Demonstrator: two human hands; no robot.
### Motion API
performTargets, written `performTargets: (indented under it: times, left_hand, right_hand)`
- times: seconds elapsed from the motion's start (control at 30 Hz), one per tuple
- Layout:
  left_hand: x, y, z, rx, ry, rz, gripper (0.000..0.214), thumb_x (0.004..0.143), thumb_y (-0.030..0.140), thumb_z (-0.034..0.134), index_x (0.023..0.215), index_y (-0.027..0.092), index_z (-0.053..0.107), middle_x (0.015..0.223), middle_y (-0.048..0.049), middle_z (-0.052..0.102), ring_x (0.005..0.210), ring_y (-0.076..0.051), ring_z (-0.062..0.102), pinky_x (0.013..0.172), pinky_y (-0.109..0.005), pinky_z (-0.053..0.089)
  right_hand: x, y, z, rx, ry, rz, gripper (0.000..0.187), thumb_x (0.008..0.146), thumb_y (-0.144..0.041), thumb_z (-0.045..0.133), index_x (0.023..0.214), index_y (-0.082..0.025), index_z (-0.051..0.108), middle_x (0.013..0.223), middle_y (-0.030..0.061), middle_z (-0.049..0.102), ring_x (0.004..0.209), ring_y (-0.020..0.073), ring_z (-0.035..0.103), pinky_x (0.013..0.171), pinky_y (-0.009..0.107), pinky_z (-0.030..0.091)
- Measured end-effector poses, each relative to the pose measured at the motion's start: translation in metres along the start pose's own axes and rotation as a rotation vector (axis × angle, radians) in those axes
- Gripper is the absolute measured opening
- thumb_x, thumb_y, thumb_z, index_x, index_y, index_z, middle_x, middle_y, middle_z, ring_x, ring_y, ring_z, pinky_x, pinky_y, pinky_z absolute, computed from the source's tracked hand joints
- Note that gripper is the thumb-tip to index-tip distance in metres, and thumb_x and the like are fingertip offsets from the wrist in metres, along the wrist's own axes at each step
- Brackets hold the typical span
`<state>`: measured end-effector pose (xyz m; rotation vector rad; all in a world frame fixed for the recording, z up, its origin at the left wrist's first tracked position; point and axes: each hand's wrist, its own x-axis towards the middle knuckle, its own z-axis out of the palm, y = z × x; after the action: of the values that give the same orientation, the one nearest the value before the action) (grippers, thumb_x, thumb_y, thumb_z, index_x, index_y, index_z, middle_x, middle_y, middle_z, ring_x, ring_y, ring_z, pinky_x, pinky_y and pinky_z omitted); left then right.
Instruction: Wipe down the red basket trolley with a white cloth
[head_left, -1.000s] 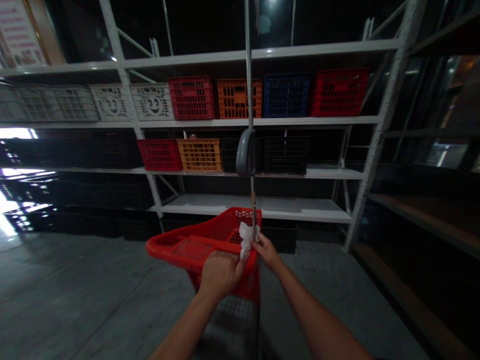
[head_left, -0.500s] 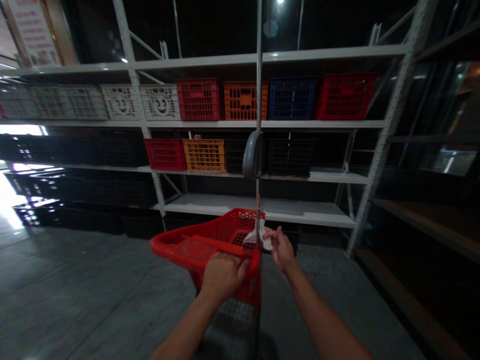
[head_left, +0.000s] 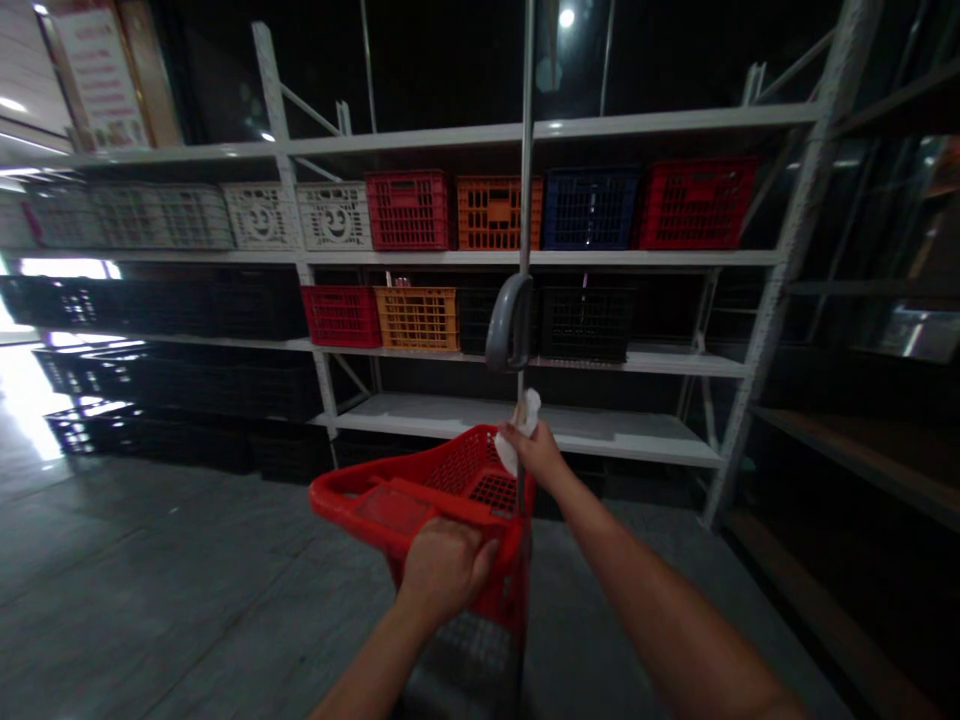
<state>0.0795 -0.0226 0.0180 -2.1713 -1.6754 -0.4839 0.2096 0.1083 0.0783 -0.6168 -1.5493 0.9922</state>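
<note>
My left hand (head_left: 448, 565) is closed over the handle bar of a red plastic shopping cart (head_left: 341, 490). A metal pole (head_left: 526, 150) rises at the cart's right side, with a grey loop-shaped handle (head_left: 501, 325) partway up. Below that loop, my right hand (head_left: 534, 448) is wrapped round the pole with a white tissue (head_left: 508, 456) between fingers and metal. Parts of the tissue stick out above and to the left of the fingers. The visible part of the cart's basket holds nothing.
White metal shelving (head_left: 450, 135) stands ahead, carrying white, red, orange, blue and black plastic crates. A yellow crate (head_left: 417, 320) sits on a middle shelf. Dark shelves (head_left: 847, 430) run along the right side. Grey concrete floor (head_left: 187, 590) lies around the cart.
My right hand has moved up along the pole and closed round it with the tissue; before, its fingers were more spread, lower down. My left hand stays on the cart handle.
</note>
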Motion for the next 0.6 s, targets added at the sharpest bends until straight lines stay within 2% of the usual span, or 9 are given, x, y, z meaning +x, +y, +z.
performTargets:
  times: [0.1, 0.17, 0.23, 0.4, 0.47, 0.53, 0.6]
  left_hand:
    - [-0.004, -0.005, -0.001, -0.003, -0.003, 0.018, 0.045, 0.087, 0.040, 0.030, 0.069, 0.018, 0.064, 0.069, -0.0067, 0.067, 0.069, -0.018, 0.060, 0.068, -0.032, 0.039]
    - [-0.006, -0.009, -0.001, -0.004, -0.012, 0.036, 0.044, 0.087, 0.040, 0.030, 0.068, 0.018, 0.064, 0.069, -0.0064, 0.067, 0.068, -0.018, 0.059, 0.068, -0.031, 0.039]
    - [-0.007, -0.014, -0.001, 0.003, -0.020, 0.054, 0.043, 0.087, 0.039, 0.031, 0.067, 0.018, 0.063, 0.068, -0.0057, 0.066, 0.067, -0.017, 0.059, 0.067, -0.031, 0.039]
    - [-0.008, -0.022, -0.001, 0.008, -0.011, 0.097, 0.040, 0.086, 0.036, 0.032, 0.066, 0.018, 0.062, 0.065, -0.0042, 0.064, 0.065, -0.016, 0.057, 0.067, -0.031, 0.038]
    - [-0.007, -0.023, -0.001, -0.005, -0.017, 0.128, 0.040, 0.086, 0.036, 0.032, 0.065, 0.018, 0.061, 0.064, -0.0039, 0.064, 0.064, -0.016, 0.056, 0.067, -0.030, 0.038]
    - [-0.005, -0.023, 0.001, -0.013, -0.018, 0.152, 0.041, 0.086, 0.036, 0.032, 0.065, 0.017, 0.060, 0.064, -0.0041, 0.063, 0.063, -0.016, 0.056, 0.067, -0.030, 0.038]
    - [-0.002, -0.024, 0.003, -0.022, -0.015, 0.170, 0.040, 0.086, 0.035, 0.032, 0.064, 0.017, 0.060, 0.063, -0.0042, 0.062, 0.063, -0.016, 0.055, 0.066, -0.030, 0.038]
  right_hand:
    - [0.042, -0.055, 0.003, 0.014, 0.015, -0.223, 0.032, 0.065, -0.045, 0.063, 0.070, -0.014, 0.057, 0.061, -0.0014, 0.055, 0.055, 0.0100, 0.048, 0.052, 0.020, 0.038]
    - [0.050, -0.069, 0.007, -0.017, 0.013, -0.280, 0.032, 0.066, -0.045, 0.062, 0.073, -0.014, 0.059, 0.064, -0.0003, 0.057, 0.058, 0.0110, 0.050, 0.054, 0.021, 0.039]
    - [0.037, -0.059, 0.011, -0.080, 0.016, -0.220, 0.033, 0.069, -0.047, 0.059, 0.069, -0.014, 0.057, 0.059, -0.0007, 0.054, 0.054, 0.0106, 0.048, 0.050, 0.020, 0.037]
    - [-0.048, 0.030, 0.012, -0.220, -0.030, 0.018, 0.031, 0.073, -0.044, 0.053, 0.062, -0.016, 0.050, 0.053, -0.0018, 0.048, 0.047, 0.0093, 0.043, 0.043, 0.019, 0.034]
    - [-0.070, 0.052, 0.009, -0.276, -0.047, 0.054, 0.030, 0.073, -0.042, 0.053, 0.059, -0.016, 0.048, 0.052, -0.0017, 0.048, 0.047, 0.0094, 0.043, 0.044, 0.020, 0.034]
    - [-0.069, 0.051, 0.006, -0.292, -0.025, 0.046, 0.030, 0.070, -0.042, 0.056, 0.057, -0.016, 0.048, 0.052, -0.0020, 0.047, 0.047, 0.0095, 0.043, 0.045, 0.020, 0.035]
    - [-0.046, 0.027, 0.004, -0.238, 0.021, 0.006, 0.030, 0.068, -0.043, 0.058, 0.057, -0.016, 0.049, 0.052, -0.0022, 0.048, 0.047, 0.0095, 0.043, 0.045, 0.020, 0.036]
